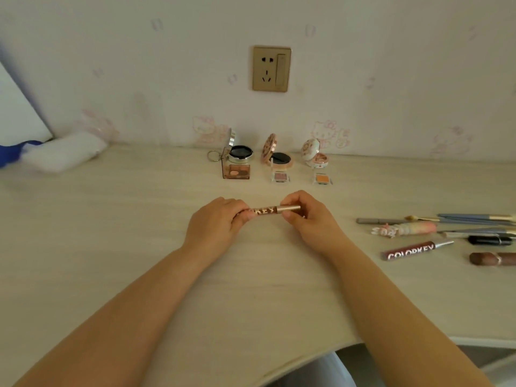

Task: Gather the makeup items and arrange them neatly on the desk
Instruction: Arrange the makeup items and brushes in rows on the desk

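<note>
Both hands hold a brown lip gloss tube (269,210) level above the middle of the desk (111,233). My left hand (220,219) grips its lettered body and my right hand (304,213) grips its gold cap end. Three open compacts stand in a row at the wall: a silver one (237,152), a pink one (276,156) and a white flowered one (314,153). In front of them lie a brown eyeshadow palette (237,171), a pink single shadow (280,177) and an orange single shadow (322,178).
At the right lie a second lip gloss tube (413,251), a pink decorated tube (405,229), a grey pencil (379,220), several brushes (474,219), a black tube (490,240) and a brown tube (492,258). White cloth (64,155) sits back left. The desk edge curves near me.
</note>
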Available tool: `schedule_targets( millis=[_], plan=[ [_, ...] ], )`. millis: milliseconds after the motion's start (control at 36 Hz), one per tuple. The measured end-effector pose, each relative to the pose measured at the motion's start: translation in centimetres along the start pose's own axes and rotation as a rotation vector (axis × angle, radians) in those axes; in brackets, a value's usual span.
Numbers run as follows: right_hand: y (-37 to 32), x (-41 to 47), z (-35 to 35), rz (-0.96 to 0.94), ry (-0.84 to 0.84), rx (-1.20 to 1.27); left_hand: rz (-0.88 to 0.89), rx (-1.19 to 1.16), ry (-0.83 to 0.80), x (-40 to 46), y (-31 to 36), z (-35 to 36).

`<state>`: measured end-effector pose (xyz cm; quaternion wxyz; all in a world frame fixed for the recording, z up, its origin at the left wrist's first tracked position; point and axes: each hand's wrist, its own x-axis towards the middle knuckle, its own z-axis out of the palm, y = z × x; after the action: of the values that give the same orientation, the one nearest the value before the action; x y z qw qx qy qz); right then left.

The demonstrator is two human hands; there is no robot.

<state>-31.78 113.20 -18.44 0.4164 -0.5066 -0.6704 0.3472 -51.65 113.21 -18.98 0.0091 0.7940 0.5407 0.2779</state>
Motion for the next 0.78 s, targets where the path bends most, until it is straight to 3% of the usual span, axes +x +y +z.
schedule_targets(
  millis=[333,611,778],
  plan=[
    [-0.42,-0.31,-0.14,-0.005,0.0,-0.015,0.02,-0.034,0.064,-0.25,-0.7,0.08],
    [-0.3,-0.06,-0.02,0.012,-0.004,-0.062,0.048,-0.062,-0.07,-0.55,0.28,-0.12],
    [-0.53,-0.3,-0.16,0.026,0.017,-0.051,0.01,-0.045,0.006,-0.63,-0.22,-0.11]
  ],
)
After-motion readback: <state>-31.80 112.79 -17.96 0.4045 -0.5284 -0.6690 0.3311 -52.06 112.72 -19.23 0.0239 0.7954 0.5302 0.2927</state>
